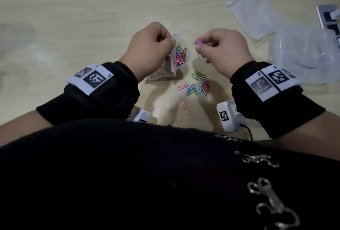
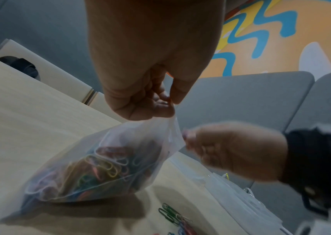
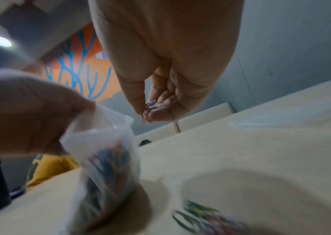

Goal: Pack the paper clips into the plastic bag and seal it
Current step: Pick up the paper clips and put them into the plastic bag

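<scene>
Two hands are working: my left hand (image 1: pixel 147 49) pinches the limp, slippery plastic bag (image 1: pixel 176 55) by its rim, bottom resting on the table (image 1: pixel 92 9). My right hand (image 1: pixel 220 49), just right of the bag, pinches a few light clips (image 1: pixel 198 42). Loose paper clips (image 1: pixel 196 86) lie nearer me; they'll snag, so I'd pinch small bunches.

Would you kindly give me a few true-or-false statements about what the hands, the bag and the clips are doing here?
1. The left hand grips the plastic bag by its top edge. True.
2. The bag is empty. False: it holds many coloured clips.
3. The right hand pinches a few paper clips. True.
4. All clips are packed. False: loose clips lie on the table.
5. The bag is sealed. False: its mouth is open.
</scene>
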`<state>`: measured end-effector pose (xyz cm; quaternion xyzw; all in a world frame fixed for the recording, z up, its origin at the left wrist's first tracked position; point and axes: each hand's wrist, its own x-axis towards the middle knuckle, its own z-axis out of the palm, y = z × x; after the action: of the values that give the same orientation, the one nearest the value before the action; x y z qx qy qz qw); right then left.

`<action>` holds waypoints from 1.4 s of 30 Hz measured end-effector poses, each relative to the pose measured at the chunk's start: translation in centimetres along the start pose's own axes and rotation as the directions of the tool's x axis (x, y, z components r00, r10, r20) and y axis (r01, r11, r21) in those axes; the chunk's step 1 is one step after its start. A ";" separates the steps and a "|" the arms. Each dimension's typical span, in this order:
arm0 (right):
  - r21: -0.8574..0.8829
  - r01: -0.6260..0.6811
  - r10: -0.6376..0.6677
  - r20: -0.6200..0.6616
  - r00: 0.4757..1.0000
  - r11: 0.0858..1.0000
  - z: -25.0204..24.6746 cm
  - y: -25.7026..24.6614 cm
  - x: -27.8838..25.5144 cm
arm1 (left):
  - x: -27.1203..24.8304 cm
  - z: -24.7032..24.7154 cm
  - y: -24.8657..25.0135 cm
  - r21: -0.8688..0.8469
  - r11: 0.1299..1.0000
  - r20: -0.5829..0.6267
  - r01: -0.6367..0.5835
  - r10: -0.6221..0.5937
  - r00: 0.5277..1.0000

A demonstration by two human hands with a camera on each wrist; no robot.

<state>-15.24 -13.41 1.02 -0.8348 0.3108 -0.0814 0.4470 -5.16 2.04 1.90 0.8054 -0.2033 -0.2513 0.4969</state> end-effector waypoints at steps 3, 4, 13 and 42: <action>-0.068 0.064 -0.058 0.094 0.994 0.996 0.4 -2.2 -0.3 | -0.2 0.2 0.1 0.007 1.000 0.014 0.009 -0.009 1.000; -0.097 0.083 -0.071 0.127 0.989 0.992 0.5 -2.7 -0.5 | -0.2 0.3 0.2 0.007 1.000 0.013 0.012 -0.012 1.000; -0.538 -0.238 0.357 0.129 0.925 0.809 0.1 1.5 -1.5 | -0.2 -0.3 -0.1 -0.063 0.998 -0.018 0.017 -0.018 1.000; -0.236 -0.092 0.104 0.038 0.994 0.967 1.2 2.6 -0.9 | -0.4 -0.8 -0.3 -0.067 0.998 -0.019 0.013 -0.014 1.000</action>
<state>-16.62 -13.13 -1.60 -0.8672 0.3477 -0.0010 0.3566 -5.00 2.98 2.01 0.7920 -0.1845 -0.2534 0.5240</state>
